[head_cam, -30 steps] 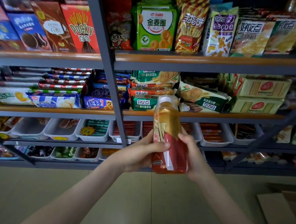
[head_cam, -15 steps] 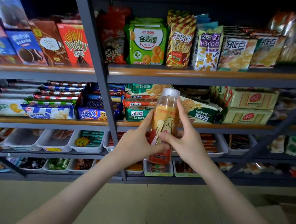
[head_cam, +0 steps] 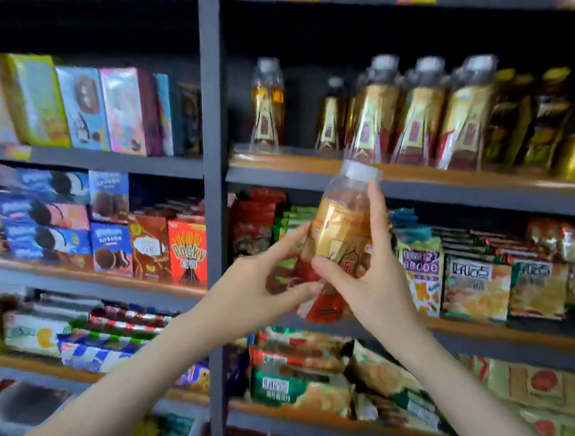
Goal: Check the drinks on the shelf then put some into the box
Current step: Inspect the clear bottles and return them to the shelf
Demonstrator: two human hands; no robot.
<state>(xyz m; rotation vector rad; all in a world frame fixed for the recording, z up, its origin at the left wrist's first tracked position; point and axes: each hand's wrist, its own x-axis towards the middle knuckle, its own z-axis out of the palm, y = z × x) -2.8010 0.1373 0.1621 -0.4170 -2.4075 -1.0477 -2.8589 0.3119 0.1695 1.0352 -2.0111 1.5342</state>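
Two bare hands hold a drink bottle (head_cam: 340, 228) up before stocked shop shelves, and motion blur smears the whole view. At far left the biscuit boxes (head_cam: 83, 108) are too blurred to read, and the outermost is cut by the frame edge. A red Pocky box (head_cam: 188, 251) one shelf down is the only legible pack there.

Right of the grey upright post (head_cam: 213, 144), the left hand (head_cam: 261, 284) reaches up, its forearm running out of the bottom edge. Its thumb and forefinger are spread wide and pinch the bottle's red lower label; its other fingers are hard to make out.

The bottle is amber with a gold-and-red label and a pale cap (head_cam: 360, 172). It hangs in the air in front of the shelves, tilted slightly, its cap level with the edge of the drinks shelf (head_cam: 469, 179). The hands cover part of its label.

The right hand (head_cam: 376, 292) grips the bottle from the right, thumb across the front of the label and forefinger stretched up the side almost to the cap. Its remaining fingers are out of sight behind the bottle.

Above, a row of similar bottles (head_cam: 419, 114) stands on the drinks shelf, their labels unreadable. Packs at far right are cut off.
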